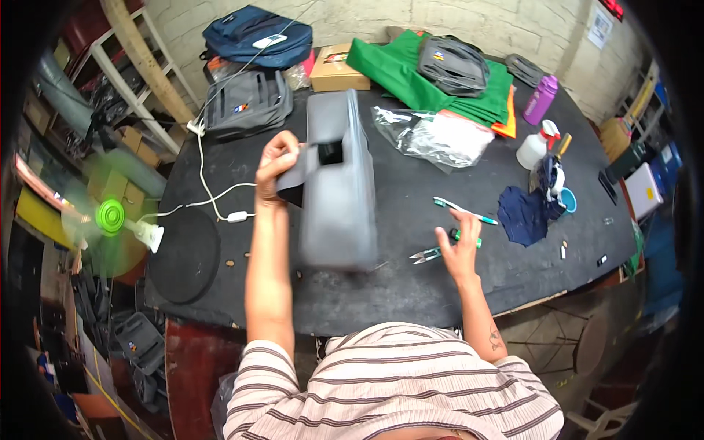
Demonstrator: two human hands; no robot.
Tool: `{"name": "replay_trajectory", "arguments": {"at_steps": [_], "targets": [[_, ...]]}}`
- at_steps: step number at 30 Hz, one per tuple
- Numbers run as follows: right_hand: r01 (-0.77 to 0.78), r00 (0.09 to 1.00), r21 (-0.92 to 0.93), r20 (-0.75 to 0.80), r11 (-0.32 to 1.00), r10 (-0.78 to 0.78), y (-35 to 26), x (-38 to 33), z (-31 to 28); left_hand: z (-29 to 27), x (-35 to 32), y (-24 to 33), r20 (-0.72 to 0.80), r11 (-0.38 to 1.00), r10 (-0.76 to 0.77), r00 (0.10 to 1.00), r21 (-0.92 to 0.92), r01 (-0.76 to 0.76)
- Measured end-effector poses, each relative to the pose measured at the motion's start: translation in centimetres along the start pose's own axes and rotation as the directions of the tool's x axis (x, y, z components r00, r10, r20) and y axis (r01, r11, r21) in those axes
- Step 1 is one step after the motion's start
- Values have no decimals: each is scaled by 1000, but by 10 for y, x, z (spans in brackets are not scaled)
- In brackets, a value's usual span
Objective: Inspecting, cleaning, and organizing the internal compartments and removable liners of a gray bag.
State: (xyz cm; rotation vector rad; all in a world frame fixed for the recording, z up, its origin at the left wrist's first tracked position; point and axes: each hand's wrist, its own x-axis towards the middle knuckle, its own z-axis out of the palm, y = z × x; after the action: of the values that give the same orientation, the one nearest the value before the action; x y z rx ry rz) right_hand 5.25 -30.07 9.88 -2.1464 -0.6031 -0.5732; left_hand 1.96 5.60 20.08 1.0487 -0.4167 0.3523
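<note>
My left hand was clenched on a flap at the upper left side of the grey bag, holding it up off the black counter. The bag's long axis ran away from me, its top end pointing toward the far wall and its blurred lower end hanging just above the counter in front of my chest. My right hand was released, its fingers spread and holding nothing. It hovered to the right of the bag, apart from it. Just beside that hand, on the counter, lay the small thread snips, to its left and between it and the bag. A teal pen lay just beyond my fingertips. So the snips were nearest my right hand, while the bag belonged to my left.
</note>
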Motion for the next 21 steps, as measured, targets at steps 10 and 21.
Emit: {"name": "replay_trajectory", "arguments": {"at_steps": [10, 21], "targets": [[45, 994, 276, 87, 960, -72, -24, 19, 27, 22, 16, 66, 38, 517, -442, 896, 827, 220], [-403, 913, 674, 347, 620, 216, 20, 58, 42, 46, -157, -42, -368, 739, -279, 887, 507, 444]]}}
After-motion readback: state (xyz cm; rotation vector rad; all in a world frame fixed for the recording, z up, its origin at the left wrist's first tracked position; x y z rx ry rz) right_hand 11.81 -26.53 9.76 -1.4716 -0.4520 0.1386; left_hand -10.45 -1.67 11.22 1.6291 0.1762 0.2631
